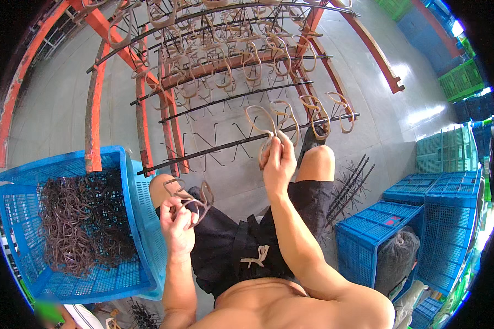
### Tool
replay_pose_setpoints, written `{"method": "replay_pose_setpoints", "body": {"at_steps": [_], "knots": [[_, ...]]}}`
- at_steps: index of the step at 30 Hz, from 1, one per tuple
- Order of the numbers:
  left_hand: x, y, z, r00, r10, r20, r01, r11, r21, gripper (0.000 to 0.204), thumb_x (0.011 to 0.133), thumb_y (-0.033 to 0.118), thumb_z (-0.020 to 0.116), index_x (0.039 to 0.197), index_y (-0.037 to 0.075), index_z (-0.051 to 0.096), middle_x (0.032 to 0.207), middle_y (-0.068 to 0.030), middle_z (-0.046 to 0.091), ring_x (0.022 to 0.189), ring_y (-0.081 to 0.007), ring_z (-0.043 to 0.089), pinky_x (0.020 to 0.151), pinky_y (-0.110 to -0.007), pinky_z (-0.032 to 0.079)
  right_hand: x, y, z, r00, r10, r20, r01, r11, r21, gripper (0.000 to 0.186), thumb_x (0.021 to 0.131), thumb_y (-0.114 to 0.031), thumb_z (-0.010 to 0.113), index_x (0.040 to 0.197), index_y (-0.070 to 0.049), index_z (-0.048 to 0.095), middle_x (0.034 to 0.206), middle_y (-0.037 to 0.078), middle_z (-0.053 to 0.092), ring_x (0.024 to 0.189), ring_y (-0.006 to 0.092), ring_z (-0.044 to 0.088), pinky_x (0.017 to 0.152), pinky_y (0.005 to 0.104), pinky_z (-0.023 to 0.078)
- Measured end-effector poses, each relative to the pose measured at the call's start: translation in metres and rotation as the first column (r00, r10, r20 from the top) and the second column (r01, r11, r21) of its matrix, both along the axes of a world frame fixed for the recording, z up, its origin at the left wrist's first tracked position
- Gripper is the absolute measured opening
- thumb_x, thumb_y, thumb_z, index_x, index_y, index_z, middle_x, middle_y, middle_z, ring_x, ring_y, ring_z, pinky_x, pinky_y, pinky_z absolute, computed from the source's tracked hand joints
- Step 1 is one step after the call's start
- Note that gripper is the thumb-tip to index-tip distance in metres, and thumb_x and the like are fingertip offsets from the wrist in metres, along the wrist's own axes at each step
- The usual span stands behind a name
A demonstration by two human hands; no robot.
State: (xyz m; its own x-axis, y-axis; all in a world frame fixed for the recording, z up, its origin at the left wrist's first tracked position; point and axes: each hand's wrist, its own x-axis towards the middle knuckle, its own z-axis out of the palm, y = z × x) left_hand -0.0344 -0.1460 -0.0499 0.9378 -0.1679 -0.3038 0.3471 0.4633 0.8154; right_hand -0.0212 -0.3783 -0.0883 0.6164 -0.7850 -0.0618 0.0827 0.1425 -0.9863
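The brown loop rises toward 11 o'clock from my right hand, its long axis slanting from about 10 to 4. My thumb and fingers are clamped together on its lower end, right beside the hooked rod. That rod runs from between 8 and 9 o'clock to between 2 and 3; its bare hooks stand toward 9 from this grip, hanging loops from 12 to 2. My right hand is the nearer one. My left hand, well apart from the rod, pinches more looped pieces, which stick out toward 1.

My right fingers hide where the loop meets the rod, so I can't tell if it is touching a hook, nor whether the curve at their left edge is the same loop. The left pieces overlap too much to count. Beyond, at 12, the red rack is cut off above, its loops tangled together in view. At 8 from my left hand, a blue crate holds a brown heap, single pieces hard to make out.
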Motion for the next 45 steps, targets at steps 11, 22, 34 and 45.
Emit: {"method": "replay_pose_setpoints", "body": {"at_steps": [11, 22, 34, 45], "knots": [[-0.002, 0.062, -0.022, 0.987, 0.149, -0.061, -0.100, 0.862, 0.498, 0.006, 0.084, 0.003, 0.060, 0.089, 0.005, 0.056, 0.073, 0.0009, 0.054, 0.062, -0.0068, 0.049, 0.063, -0.022, 0.046, 0.036, 0.006, -0.038, 0.979, -0.109, 0.170, 0.059, 0.959, 0.276, 0.026, 0.096, -0.023, 0.046, 0.112, -0.005, 0.055, 0.056, -0.004, 0.041, 0.045, 0.0040, 0.037, 0.039, 0.0192, 0.030], [-0.004, 0.052, -0.017, 1.000, -0.001, -0.030, 0.011, 0.941, 0.339, 0.019, 0.087, 0.019, 0.061, 0.094, 0.001, 0.060, 0.065, -0.0018, 0.053, 0.050, -0.0114, 0.053, 0.042, -0.026, 0.048, 0.041, 0.019, -0.026, 0.995, -0.066, 0.079, 0.045, 0.968, 0.248, 0.025, 0.094, -0.019, 0.050, 0.109, -0.001, 0.058, 0.056, -0.006, 0.043, 0.044, 0.0014, 0.036, 0.039, 0.0183, 0.030], [-0.009, 0.030, -0.010, 0.987, -0.158, 0.039, 0.152, 0.981, 0.120, 0.028, 0.094, 0.033, 0.049, 0.102, 0.007, 0.057, 0.069, -0.0003, 0.044, 0.051, -0.0100, 0.045, 0.039, -0.024, 0.041, 0.043, 0.010, -0.024, 0.982, -0.012, -0.186, -0.047, 0.949, -0.313, 0.022, 0.090, -0.017, 0.055, 0.105, -0.001, 0.062, 0.055, 0.004, 0.050, 0.049, 0.0077, 0.042, 0.049, 0.0242, 0.039], [-0.010, 0.013, -0.002, 0.981, -0.184, 0.056, 0.185, 0.983, -0.015, 0.031, 0.094, 0.036, 0.047, 0.099, 0.007, 0.057, 0.067, -0.0005, 0.044, 0.050, -0.0101, 0.042, 0.041, -0.022, 0.035, 0.030, 0.000, -0.010, 0.952, 0.047, -0.302, -0.125, 0.962, -0.242, 0.030, 0.091, -0.017, 0.053, 0.114, 0.001, 0.053, 0.077, 0.009, 0.054, 0.065, 0.0148, 0.048, 0.061, 0.0262, 0.041]]}}
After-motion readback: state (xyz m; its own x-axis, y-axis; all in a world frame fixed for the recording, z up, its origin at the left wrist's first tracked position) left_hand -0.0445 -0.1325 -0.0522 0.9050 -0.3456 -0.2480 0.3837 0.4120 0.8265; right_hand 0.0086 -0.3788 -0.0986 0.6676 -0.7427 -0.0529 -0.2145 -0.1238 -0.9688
